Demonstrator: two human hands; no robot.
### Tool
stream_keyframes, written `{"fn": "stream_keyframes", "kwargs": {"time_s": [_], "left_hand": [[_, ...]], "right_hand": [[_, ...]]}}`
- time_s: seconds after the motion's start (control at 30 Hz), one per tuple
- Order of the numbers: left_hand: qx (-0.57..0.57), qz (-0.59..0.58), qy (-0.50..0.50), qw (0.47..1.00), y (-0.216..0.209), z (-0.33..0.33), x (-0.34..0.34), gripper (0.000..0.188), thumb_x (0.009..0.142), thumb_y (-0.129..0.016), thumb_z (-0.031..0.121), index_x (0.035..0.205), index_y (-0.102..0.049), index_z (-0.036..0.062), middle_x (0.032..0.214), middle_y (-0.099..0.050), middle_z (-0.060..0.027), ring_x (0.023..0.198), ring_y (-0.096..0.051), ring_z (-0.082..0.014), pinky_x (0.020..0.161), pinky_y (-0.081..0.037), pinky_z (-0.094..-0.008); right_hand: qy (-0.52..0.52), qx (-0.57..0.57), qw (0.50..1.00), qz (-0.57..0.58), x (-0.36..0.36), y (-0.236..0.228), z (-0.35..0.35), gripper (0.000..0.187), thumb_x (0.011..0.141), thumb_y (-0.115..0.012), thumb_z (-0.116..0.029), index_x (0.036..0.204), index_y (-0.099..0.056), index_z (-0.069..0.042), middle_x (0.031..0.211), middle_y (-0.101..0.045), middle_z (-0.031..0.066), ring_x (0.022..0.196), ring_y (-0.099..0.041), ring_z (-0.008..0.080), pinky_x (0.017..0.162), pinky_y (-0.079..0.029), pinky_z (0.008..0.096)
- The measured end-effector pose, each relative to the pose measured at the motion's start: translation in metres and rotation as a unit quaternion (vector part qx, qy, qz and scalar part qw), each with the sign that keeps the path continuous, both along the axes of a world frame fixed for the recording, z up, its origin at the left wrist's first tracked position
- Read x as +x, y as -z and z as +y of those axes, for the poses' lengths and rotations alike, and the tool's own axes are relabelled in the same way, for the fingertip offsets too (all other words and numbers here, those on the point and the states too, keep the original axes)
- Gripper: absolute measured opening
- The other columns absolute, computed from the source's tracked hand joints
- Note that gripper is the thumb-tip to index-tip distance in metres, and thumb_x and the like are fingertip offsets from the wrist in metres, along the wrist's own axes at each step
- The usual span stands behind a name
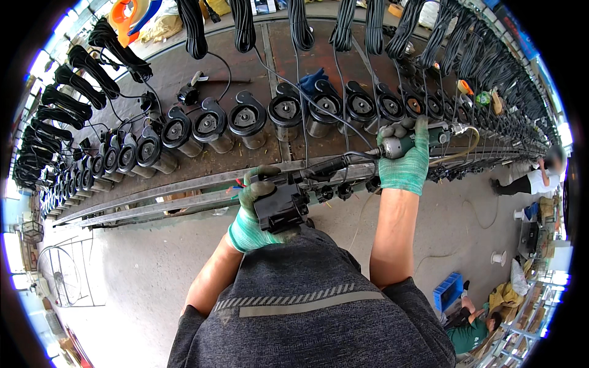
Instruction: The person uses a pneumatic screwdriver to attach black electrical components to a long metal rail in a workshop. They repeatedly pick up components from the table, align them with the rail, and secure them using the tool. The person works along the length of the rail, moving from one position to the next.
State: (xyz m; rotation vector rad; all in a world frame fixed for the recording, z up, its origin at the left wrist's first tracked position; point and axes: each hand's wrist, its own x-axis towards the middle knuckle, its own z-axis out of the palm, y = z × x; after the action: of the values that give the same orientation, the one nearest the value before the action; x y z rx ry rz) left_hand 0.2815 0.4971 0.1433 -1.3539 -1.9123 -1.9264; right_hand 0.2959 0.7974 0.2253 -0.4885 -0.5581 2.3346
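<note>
"How are the arms set?"

"The left forearm (211, 276) slants up and inward; the right forearm (394, 236) rises nearly straight. Both hands are gloved in green with darker fingertips."

"And the left hand (254, 211)?"

"Curled about a black box (283, 205), fingers bent round its left side, gripping it just in front of the shirt (307, 300)."

"The right hand (405, 156)?"

"Closed around a tool (392, 148), farther out and higher in the view. Its fingertips and thumb come up over the barrel, and the nose points left, toward the box."

"What does the box look like?"

"Blocky and matte, with ribs and ledges along its right side, tilted a little. Small coloured wires (239, 182) poke out by the left fingers."

"Where exactly is it?"

"In the left hand, at the near edge of the table (264, 73), beside the metal rail (147, 199). A dark stem (328, 167) lies between box and tool; I can't tell which it belongs to."

"And the tool?"

"Grey metal at the front, green behind, with a yellowish hose (473, 144) at its rear."

"What's beyond?"

"A curving row of pumps (248, 116), black-topped with metal bodies, and bundled cables (300, 27) hanging above."
</note>
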Motion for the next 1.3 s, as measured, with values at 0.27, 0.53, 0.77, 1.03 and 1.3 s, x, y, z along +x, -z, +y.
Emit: {"fn": "stream_keyframes", "kwargs": {"time_s": [0.27,0.53,0.77,1.03,1.3], "left_hand": [[0.012,0.001,-0.066,0.998,-0.002,0.004,-0.003,0.104,0.059,-0.097,0.03,0.138,-0.033,0.0143,0.136,-0.041,-0.0205,0.124,-0.048,-0.0367,0.104,-0.044,-0.0499],[0.176,-0.43,-0.075,0.882,-0.027,0.026,-0.015,0.086,0.072,-0.087,0.038,0.141,-0.043,0.0142,0.128,-0.057,-0.0092,0.115,-0.059,-0.0248,0.085,-0.056,-0.0368],[0.485,-0.555,0.044,0.675,-0.058,0.022,-0.032,0.054,0.092,-0.065,0.051,0.13,-0.06,0.0125,0.125,-0.066,-0.011,0.114,-0.062,-0.0312,0.084,-0.059,-0.0415],[0.479,-0.445,-0.306,0.692,-0.07,0.042,-0.211,0.054,0.09,-0.072,0.052,0.126,-0.061,0.0133,0.114,-0.068,-0.0098,0.094,-0.065,-0.0261,0.09,-0.058,-0.0476],[0.232,-0.41,-0.402,0.785,0.038,0.098,-0.321,0.077,0.086,-0.081,0.016,0.146,-0.034,0.0275,0.13,-0.058,-0.0067,0.1,-0.066,-0.022,0.073,-0.058,-0.0469]], "right_hand": [[-0.144,0.07,0.961,0.227,0.014,-0.007,0.0,0.029,0.096,-0.07,-0.03,0.116,-0.065,-0.011,0.114,-0.071,0.0078,0.091,-0.062,0.0167,0.091,-0.052,0.0423],[-0.158,0.308,0.907,0.239,0.023,0.005,-0.044,0.039,0.087,-0.08,-0.025,0.123,-0.065,-0.022,0.128,-0.065,0.0068,0.126,-0.058,0.0291,0.105,-0.047,0.0586],[-0.182,0.082,0.927,0.317,0.018,-0.002,0.039,0.031,0.095,-0.069,-0.027,0.124,-0.066,-0.015,0.123,-0.068,0.0044,0.131,-0.054,0.0284,0.108,-0.038,0.0758],[-0.07,0.111,0.968,0.215,0.065,0.024,0.095,0.034,0.091,-0.072,-0.026,0.124,-0.067,-0.018,0.127,-0.067,0.003,0.13,-0.054,0.0296,0.108,-0.038,0.0746],[0.029,0.066,0.984,0.165,0.143,0.051,0.144,0.035,0.091,-0.071,-0.018,0.125,-0.066,-0.016,0.121,-0.069,0.0065,0.128,-0.055,0.0328,0.108,-0.031,0.0782]]}}
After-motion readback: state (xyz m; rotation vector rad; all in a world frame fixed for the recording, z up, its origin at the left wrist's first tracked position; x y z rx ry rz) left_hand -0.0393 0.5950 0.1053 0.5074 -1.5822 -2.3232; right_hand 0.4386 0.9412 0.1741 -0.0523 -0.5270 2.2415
